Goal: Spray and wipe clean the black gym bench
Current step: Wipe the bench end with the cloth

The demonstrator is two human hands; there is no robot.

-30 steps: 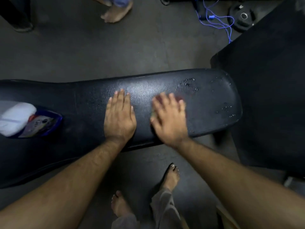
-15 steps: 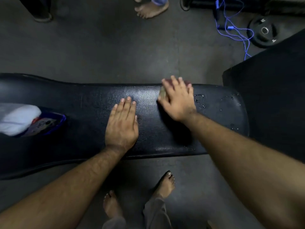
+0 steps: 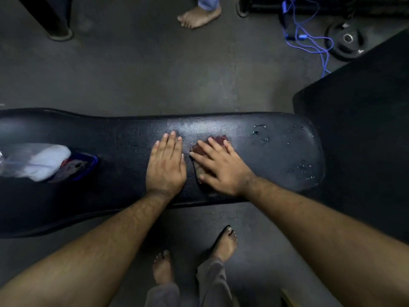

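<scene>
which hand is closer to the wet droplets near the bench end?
Right. The right hand presses a dark red cloth flat on the bench, just short of the droplets. The left hand lies flat farther away, beyond the cloth.

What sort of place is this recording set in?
Most likely a gym: a padded black bench, a weight plate on the dark floor, and a blue cord beside it, possibly a skipping rope.
</scene>
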